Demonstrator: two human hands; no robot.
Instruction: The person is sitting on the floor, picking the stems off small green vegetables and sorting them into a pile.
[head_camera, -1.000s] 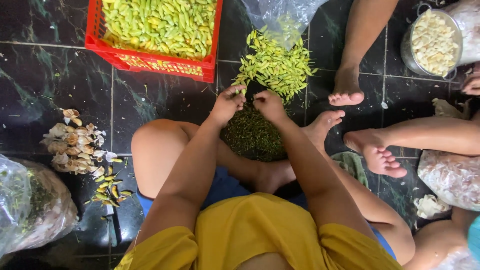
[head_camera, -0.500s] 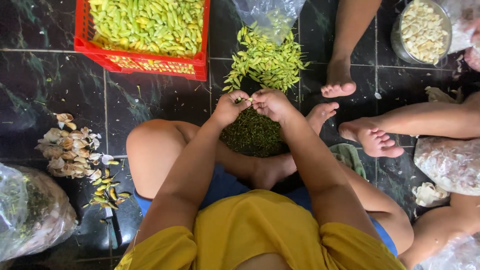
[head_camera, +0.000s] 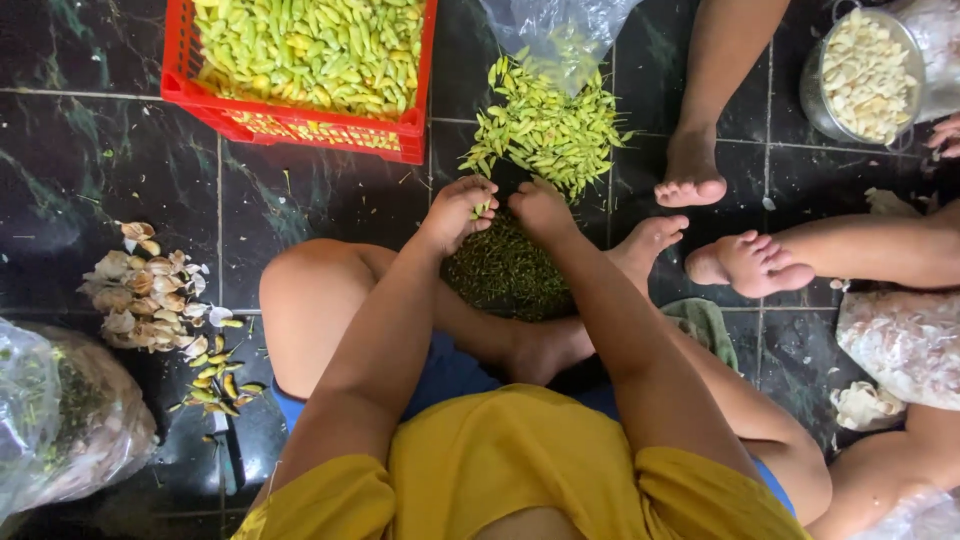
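Since the earlier frame both hands are sitting a touch lower and closer over the dark green heap (head_camera: 505, 268), barely shifted otherwise. Left hand (head_camera: 458, 213) is pinching a small green pod (head_camera: 482, 208) between thumb and fingertips; right hand (head_camera: 541, 208) is curling shut beside it, its fingertips meeting the same pod as far as can be seen. Step in hand, by my reading: trimming or splitting one pod over the heap of trimmings. Loose pile of pods (head_camera: 545, 125) is lying just beyond the hands, red crate (head_camera: 300, 118) further out. Next move likely calls for a firm two-handed pull, then a short reach forward to the pile.
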